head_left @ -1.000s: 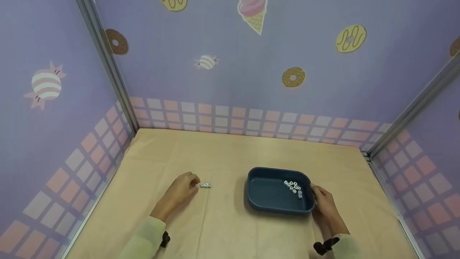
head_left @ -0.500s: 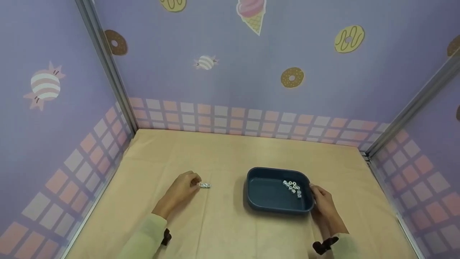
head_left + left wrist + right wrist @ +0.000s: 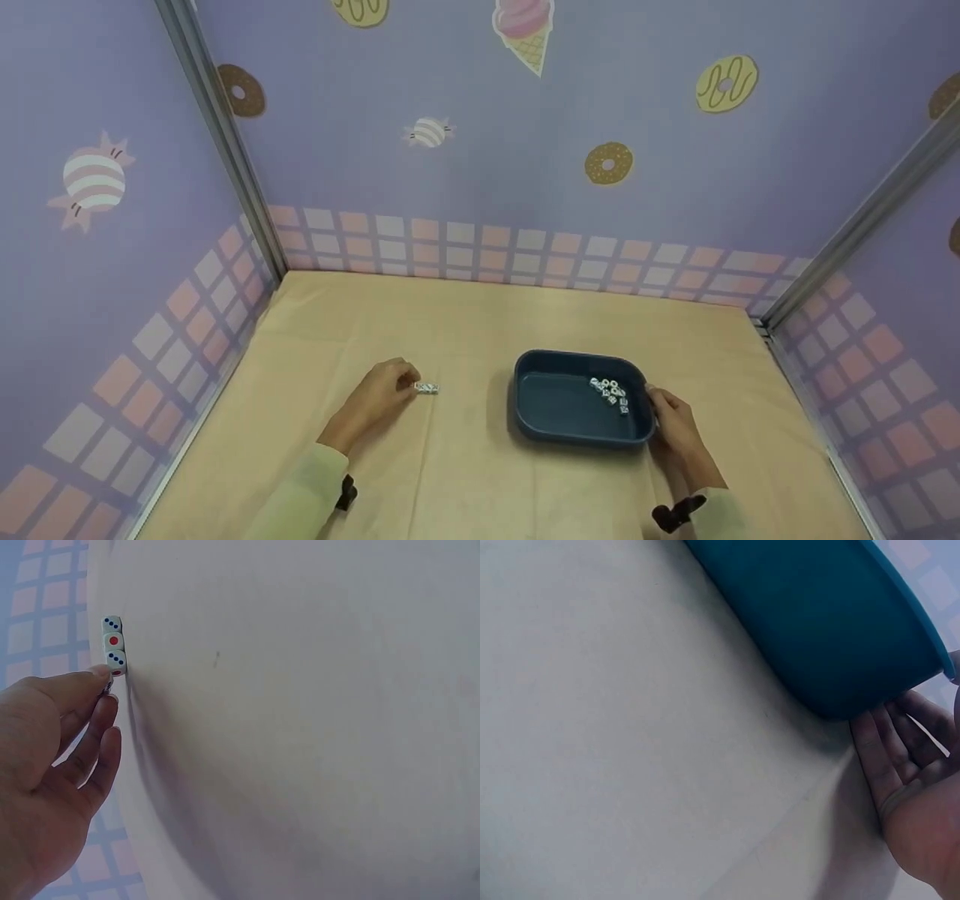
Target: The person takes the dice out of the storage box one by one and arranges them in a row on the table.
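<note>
Pips are what we read here, on a short row of dice in the left wrist view! Three blue dots run diagonally across the top die (image 3: 112, 623); one big red dot marks the middle die (image 3: 113, 641); and three more blue dots sit on the lower die (image 3: 115, 660), with a sliver of red just beneath. Inside the blue tray (image 3: 555, 405), the clustered dice (image 3: 613, 400) carry dark marks, probably pips, too small for us to count.

The dice (image 3: 113, 641) are white with blue dots (and some red). The box (image 3: 555, 409) is dark blue, the table (image 3: 472, 322) pale yellow.
</note>
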